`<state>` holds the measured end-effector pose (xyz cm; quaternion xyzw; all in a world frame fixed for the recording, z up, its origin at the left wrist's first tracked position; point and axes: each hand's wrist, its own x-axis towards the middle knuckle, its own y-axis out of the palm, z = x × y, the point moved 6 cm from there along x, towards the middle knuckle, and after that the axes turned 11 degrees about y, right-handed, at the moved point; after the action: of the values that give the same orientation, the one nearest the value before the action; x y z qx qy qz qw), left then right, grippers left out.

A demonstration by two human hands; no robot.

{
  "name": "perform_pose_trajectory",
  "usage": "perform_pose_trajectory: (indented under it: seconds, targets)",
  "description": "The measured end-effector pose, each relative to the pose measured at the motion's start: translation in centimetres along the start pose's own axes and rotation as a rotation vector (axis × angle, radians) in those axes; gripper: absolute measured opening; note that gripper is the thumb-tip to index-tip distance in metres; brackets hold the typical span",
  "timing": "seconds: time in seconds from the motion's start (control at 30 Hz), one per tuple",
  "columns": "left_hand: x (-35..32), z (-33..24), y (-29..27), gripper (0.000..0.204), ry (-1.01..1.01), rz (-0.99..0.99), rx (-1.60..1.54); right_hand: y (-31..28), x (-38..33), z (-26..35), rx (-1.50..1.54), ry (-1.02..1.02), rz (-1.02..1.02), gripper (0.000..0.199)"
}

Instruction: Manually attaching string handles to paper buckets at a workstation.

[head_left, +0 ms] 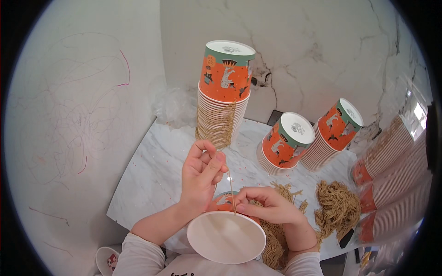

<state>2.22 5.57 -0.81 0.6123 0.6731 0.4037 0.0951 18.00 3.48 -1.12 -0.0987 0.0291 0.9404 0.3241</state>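
An orange paper cup (225, 237) with a white inside sits open toward me at the near table edge. My left hand (201, 177) pinches the top of a tan string (231, 189) that runs down to the cup's rim. My right hand (269, 206) pinches the string's lower end at the rim and rests against the cup. Under my right wrist lies a heap of tan string (276, 239).
A tall upside-down stack of orange cups (224, 94) with strings hanging stands at the back. Two shorter stacks (285, 143) (334, 133) lean to its right. Sleeved cup stacks (391, 184) lie at far right beside another string bundle (337, 207). The marble table (152, 179) meets a scribbled wall.
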Motion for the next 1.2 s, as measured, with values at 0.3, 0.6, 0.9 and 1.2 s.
perform_pose_trajectory:
  seconds: [0.3, 0.6, 0.9, 1.2]
  targets:
    - [-0.2, 0.6, -0.5, 0.022, -0.026, -0.035, -0.026, 0.1, 0.8, -1.0, 0.136, 0.013, -0.028, 0.013]
    - [-0.1, 0.1, -0.6, 0.016, 0.033, -0.146, 0.032, -0.2, 0.8, -1.5, 0.123, 0.056, 0.012, 0.016]
    - [-0.4, 1.5, 0.3, 0.022, -0.193, 0.139, 0.099, -0.2, 0.9, -1.6, 0.196, 0.065, -0.011, 0.020]
    - [-1.0, 0.9, 1.7, 0.020, -0.080, 0.364, 0.372, -0.7, 0.6, -0.9, 0.366, 0.055, -0.113, 0.024]
